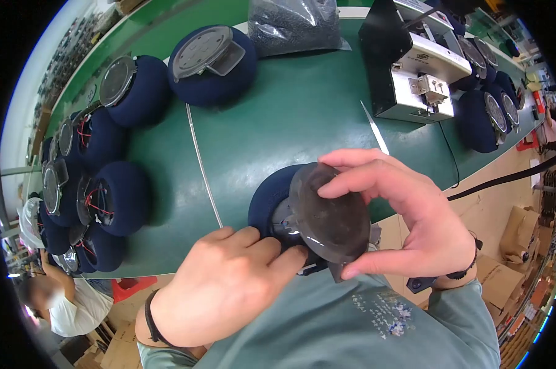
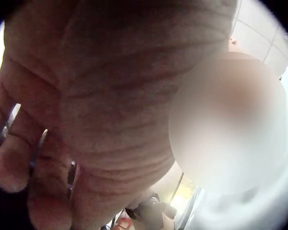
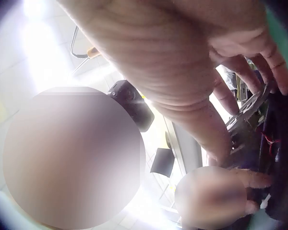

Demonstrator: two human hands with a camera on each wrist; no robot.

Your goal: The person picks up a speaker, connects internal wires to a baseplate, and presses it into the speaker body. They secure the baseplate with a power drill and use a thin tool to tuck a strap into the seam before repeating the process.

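My right hand (image 1: pixel 410 212) grips a dark, translucent round cover (image 1: pixel 332 224) by its edges, thumb at the near side and fingers over the far side. It is tilted up over a navy, fabric-covered round unit (image 1: pixel 267 195), hiding much of the unit's opening. At the near left of that unit, my left hand (image 1: pixel 229 283) has its fingers curled at the opening's rim, with the fingertips partly hidden. In the right wrist view, red wires (image 3: pixel 271 140) show inside the unit beneath the raised cover (image 3: pixel 249 109). The left wrist view is mostly filled by the palm (image 2: pixel 115 100).
Several similar navy units (image 1: pixel 121 200) crowd the green table's left side, some with red wires exposed. Two capped ones (image 1: pixel 213 80) sit farther back. A bag of black granules (image 1: pixel 296 27), a metal machine (image 1: pixel 413 74) and a white pointed strip (image 1: pixel 374 129) lie beyond my hands.
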